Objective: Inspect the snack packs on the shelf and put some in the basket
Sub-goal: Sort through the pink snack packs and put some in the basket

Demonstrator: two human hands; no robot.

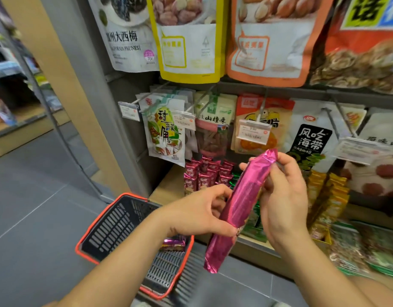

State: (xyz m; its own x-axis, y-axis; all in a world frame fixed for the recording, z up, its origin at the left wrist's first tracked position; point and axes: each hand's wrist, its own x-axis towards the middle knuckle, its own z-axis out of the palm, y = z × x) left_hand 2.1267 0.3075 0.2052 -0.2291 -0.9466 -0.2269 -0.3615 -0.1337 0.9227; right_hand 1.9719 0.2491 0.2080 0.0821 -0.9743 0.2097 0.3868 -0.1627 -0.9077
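Note:
A long shiny pink snack pack (240, 204) is held up in front of the shelf, tilted with its top end to the right. My left hand (197, 212) pinches its lower middle. Near its top end, my right hand (282, 196) grips it from the right side. Below the hands stands a dark basket with a red rim (87, 235) on the floor. Another pink pack (173, 242) lies inside it, partly hidden by my left wrist. More small pink packs (202, 176) stand in a box on the shelf's low ledge.
Hanging snack bags fill the pegs above: a white one (162, 134), a hawthorn strip bag (213, 125), an orange bag (255, 127) and a seaweed bag (313, 138). Yellow packs (328, 196) stand at the right. Grey floor (36, 196) lies to the left.

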